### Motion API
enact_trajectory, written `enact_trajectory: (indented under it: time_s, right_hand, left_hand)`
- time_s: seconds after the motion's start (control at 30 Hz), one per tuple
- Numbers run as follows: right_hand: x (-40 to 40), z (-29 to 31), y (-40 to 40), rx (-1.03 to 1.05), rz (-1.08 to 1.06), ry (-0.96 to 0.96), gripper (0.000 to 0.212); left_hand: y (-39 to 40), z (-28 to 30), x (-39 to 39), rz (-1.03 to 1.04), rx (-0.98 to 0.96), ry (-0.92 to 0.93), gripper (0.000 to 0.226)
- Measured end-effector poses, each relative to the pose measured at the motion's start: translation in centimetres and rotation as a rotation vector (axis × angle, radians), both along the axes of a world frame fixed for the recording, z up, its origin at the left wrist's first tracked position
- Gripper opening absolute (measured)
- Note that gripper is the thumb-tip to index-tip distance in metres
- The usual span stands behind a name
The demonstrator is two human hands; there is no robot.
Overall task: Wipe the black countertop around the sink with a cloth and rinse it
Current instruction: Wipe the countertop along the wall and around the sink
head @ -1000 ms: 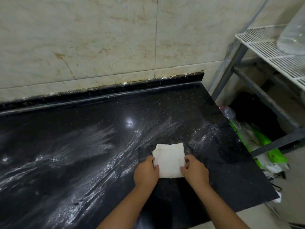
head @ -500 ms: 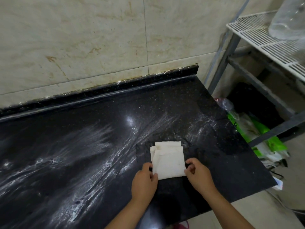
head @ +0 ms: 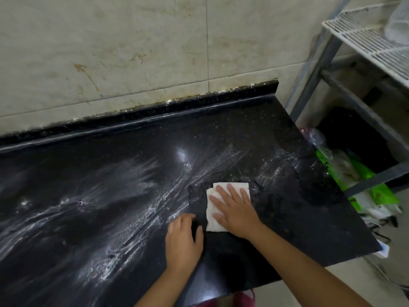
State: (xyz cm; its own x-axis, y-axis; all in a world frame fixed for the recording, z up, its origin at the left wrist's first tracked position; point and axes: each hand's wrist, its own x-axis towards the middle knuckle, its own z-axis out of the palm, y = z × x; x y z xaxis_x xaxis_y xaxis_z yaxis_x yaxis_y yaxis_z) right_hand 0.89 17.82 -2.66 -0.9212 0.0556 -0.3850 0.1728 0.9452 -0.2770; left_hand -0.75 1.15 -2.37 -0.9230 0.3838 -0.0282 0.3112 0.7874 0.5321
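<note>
R hand [head: 235,209] moved flat onto cloth [head: 212,222]; L hand [head: 183,240] off, on countertop [head: 110,196].

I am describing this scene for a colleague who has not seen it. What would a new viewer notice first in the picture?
First, the folded white cloth near the right end of the black countertop, with the right hand lying flat on it. The left hand rests on the bare counter just beside it. Whitish wet streaks sweep across the counter to the left, and a white wire rack stands at the upper right.
</note>
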Motion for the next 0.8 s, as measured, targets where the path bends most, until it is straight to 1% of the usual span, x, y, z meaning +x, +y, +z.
enact_trajectory:
  time_s: [0.03, 0.07, 0.13, 0.17, 0.23, 0.3, 0.33, 0.4, 0.47, 0.53, 0.57, 0.63, 0.67, 0.7, 0.73, 0.8]
  right_hand:
    - [-0.3, -0.5, 0.0, 0.022, 0.011, -0.002, 0.117]
    - [-0.7, -0.7, 0.1, 0.053, -0.003, 0.008, 0.125]
    - [-1.1, -1.0, 0.4, 0.086, -0.109, 0.026, 0.125]
    - [-1.1, -1.0, 0.5, 0.097, -0.152, 0.040, 0.119]
    - [0.4, -0.9, 0.0, 0.178, -0.231, 0.065, 0.091]
    - [4.0, -1.5, -0.7, 0.150, -0.321, 0.017, 0.065]
    - [6.6, -1.9, -0.7, 0.155, -0.344, 0.013, 0.059]
    - [12.0, -2.3, 0.7, 0.187, -0.440, 0.068, 0.057]
    - [14.9, -1.5, 3.5, 0.182, -0.586, 0.021, 0.064]
    - [14.8, -0.6, 6.8, 0.215, -0.679, -0.008, 0.072]
    - [13.7, -0.2, 8.3, 0.216, -0.718, -0.038, 0.068]
    - [10.1, -0.5, 10.5, 0.217, -0.814, -0.032, 0.059]
    - [7.9, -0.7, 10.8, 0.246, -0.804, -0.006, 0.059]
    - [5.7, -0.7, 10.4, 0.251, -0.742, 0.025, 0.059]
    - [3.8, -0.9, 9.3, 0.237, -0.628, 0.033, 0.059]
    - [2.1, -2.0, 5.4, 0.182, -0.316, 0.068, 0.059]
  left_hand:
    - [-0.3, -0.1, 0.0, -0.014, -0.001, 0.029, 0.025]
    - [-0.6, -0.2, 0.1, -0.025, -0.009, 0.061, 0.024]
    - [-1.0, -0.3, 0.4, -0.050, -0.046, 0.116, 0.021]
    - [-1.1, -0.3, 0.6, -0.067, -0.065, 0.120, 0.024]
    - [-1.1, -0.4, 0.9, -0.116, -0.151, 0.092, 0.030]
    - [-0.8, -0.6, 1.1, -0.179, -0.273, 0.064, 0.039]
    - [-0.6, -0.8, 1.3, -0.204, -0.316, 0.046, 0.042]
    - [-0.1, -1.4, 1.7, -0.249, -0.370, -0.006, 0.057]
    - [0.3, -1.9, 2.6, -0.281, -0.402, -0.046, 0.071]
    - [0.7, -2.1, 3.8, -0.287, -0.420, -0.075, 0.074]
    - [1.0, -2.2, 4.4, -0.271, -0.421, -0.093, 0.074]
    - [1.5, -2.1, 5.3, -0.203, -0.433, -0.103, 0.074]
    - [1.8, -2.1, 5.6, -0.164, -0.437, -0.102, 0.074]
    - [2.2, -2.1, 5.8, -0.117, -0.431, -0.090, 0.073]
    - [2.6, -2.0, 5.9, -0.069, -0.424, -0.093, 0.072]
    - [3.3, -1.7, 5.9, 0.013, -0.414, -0.147, 0.068]
